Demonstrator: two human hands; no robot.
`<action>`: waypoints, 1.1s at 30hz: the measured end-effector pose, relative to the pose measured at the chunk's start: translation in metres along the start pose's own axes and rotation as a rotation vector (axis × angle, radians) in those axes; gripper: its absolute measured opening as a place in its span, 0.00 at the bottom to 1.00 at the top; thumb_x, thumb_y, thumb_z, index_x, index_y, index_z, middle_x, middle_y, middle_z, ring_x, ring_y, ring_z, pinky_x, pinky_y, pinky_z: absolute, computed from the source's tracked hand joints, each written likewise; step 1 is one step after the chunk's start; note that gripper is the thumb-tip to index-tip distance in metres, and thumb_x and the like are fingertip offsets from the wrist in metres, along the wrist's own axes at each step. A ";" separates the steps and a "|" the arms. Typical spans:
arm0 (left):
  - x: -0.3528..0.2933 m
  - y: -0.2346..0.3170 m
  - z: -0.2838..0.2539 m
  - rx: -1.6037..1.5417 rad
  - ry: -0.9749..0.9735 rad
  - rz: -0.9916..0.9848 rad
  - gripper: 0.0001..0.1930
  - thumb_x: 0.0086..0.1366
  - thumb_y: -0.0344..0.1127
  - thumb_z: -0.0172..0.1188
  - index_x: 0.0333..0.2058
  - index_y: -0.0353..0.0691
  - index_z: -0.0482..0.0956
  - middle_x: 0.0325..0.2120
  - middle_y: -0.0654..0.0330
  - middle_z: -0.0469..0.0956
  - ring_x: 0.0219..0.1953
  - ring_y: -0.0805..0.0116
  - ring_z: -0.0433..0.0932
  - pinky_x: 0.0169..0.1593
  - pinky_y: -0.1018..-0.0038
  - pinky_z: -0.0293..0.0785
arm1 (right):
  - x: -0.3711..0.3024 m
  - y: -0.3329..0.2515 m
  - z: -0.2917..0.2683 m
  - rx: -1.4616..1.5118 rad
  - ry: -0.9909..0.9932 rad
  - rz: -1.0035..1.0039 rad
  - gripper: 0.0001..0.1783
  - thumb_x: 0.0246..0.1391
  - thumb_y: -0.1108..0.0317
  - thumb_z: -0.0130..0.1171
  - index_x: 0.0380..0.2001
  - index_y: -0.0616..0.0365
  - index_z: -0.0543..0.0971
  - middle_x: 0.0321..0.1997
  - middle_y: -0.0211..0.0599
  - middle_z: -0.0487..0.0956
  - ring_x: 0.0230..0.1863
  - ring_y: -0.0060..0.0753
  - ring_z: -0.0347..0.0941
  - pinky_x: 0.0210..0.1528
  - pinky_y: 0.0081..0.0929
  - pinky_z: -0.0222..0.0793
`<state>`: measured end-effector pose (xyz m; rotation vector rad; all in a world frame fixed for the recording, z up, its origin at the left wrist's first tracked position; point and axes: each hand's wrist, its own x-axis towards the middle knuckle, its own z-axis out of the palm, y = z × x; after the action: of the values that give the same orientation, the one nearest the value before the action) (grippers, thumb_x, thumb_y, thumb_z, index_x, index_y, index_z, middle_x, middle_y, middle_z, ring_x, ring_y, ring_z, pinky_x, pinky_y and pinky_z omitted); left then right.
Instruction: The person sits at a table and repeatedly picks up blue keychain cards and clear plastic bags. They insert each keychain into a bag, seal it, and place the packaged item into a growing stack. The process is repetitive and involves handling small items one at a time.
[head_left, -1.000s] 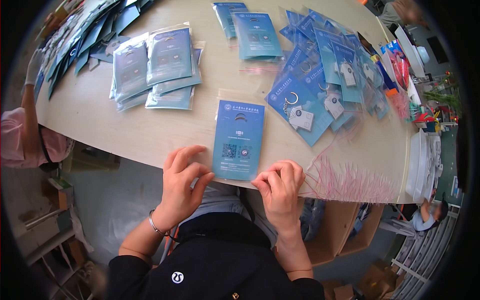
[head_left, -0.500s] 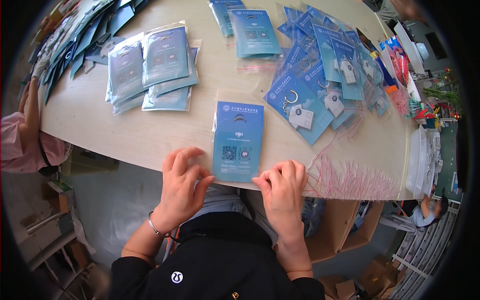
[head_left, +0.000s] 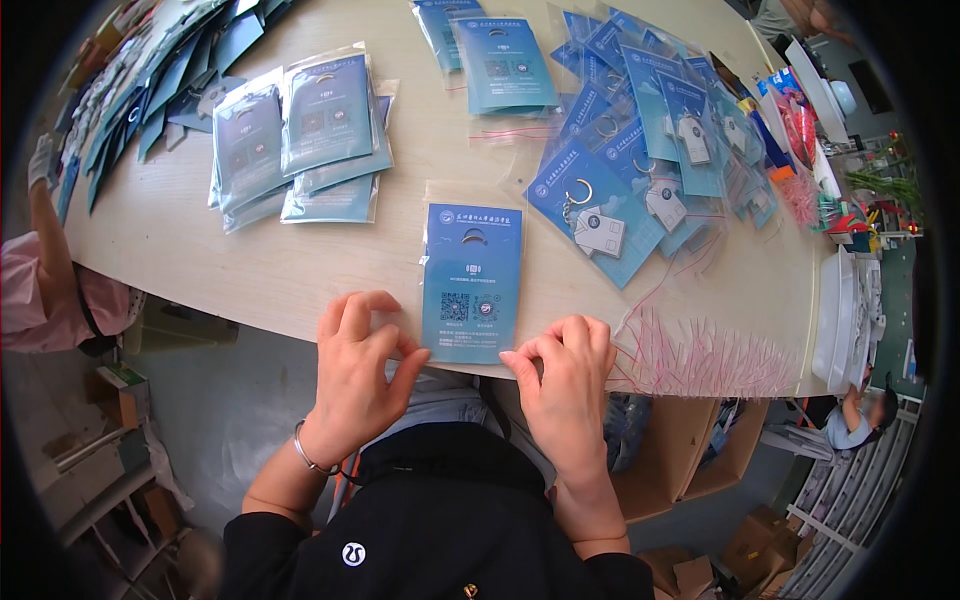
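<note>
A blue printed card in a clear plastic bag (head_left: 472,275) lies upright before me at the table's near edge. Two square codes and a crescent-shaped slot show on its face. My left hand (head_left: 362,355) pinches the bag's lower left corner between thumb and forefinger. At the lower right corner, my right hand (head_left: 562,365) has thumb and forefinger pressed together. Just beyond, to the right, lie blue cards with white shirt-shaped keychains (head_left: 600,233), heaped over one another. A stack of bagged cards (head_left: 326,115) sits to the far left.
More bagged cards (head_left: 507,65) lie at the far middle. Loose blue cards (head_left: 215,50) fill the table's far left. Thin red-and-clear strips (head_left: 700,360) hang over the right front edge. A co-worker's gloved hand (head_left: 40,165) is at the left, and cardboard boxes (head_left: 668,455) stand below the table.
The co-worker's gloved hand at the left has moved away from the loose cards, outward and lower. My own hands stay at the bag's lower corners, and the whole view has shifted slightly.
</note>
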<state>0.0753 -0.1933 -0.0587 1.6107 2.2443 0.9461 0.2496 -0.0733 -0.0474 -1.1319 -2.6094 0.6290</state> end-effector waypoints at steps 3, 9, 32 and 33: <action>0.002 0.007 0.004 0.002 0.050 -0.095 0.08 0.48 0.23 0.65 0.27 0.39 0.77 0.43 0.53 0.71 0.46 0.52 0.68 0.51 0.62 0.64 | 0.001 0.001 0.002 0.041 0.035 0.081 0.15 0.42 0.63 0.72 0.27 0.55 0.74 0.38 0.36 0.68 0.48 0.44 0.61 0.52 0.45 0.55; -0.006 0.012 0.021 0.076 -0.121 0.343 0.25 0.56 0.27 0.55 0.54 0.35 0.72 0.59 0.49 0.66 0.62 0.53 0.65 0.64 0.63 0.57 | -0.004 0.002 0.007 0.081 0.121 0.136 0.20 0.38 0.65 0.74 0.27 0.53 0.70 0.39 0.36 0.66 0.48 0.44 0.60 0.51 0.44 0.55; 0.098 -0.074 -0.036 0.589 0.062 0.239 0.29 0.59 0.24 0.52 0.61 0.42 0.67 0.63 0.48 0.62 0.67 0.51 0.57 0.69 0.57 0.50 | 0.071 -0.025 0.052 -0.259 0.001 -0.351 0.45 0.54 0.42 0.56 0.65 0.64 0.61 0.71 0.52 0.57 0.71 0.48 0.51 0.69 0.53 0.45; 0.098 -0.061 -0.031 0.516 0.062 0.282 0.30 0.59 0.25 0.52 0.63 0.42 0.65 0.64 0.48 0.61 0.68 0.51 0.56 0.69 0.57 0.50 | 0.055 -0.026 0.049 -0.234 -0.007 -0.350 0.45 0.53 0.43 0.57 0.65 0.65 0.61 0.70 0.52 0.57 0.70 0.47 0.52 0.69 0.53 0.45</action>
<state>-0.0249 -0.1276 -0.0542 2.1819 2.4882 0.4899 0.1775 -0.0631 -0.0761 -0.6951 -2.8442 0.2603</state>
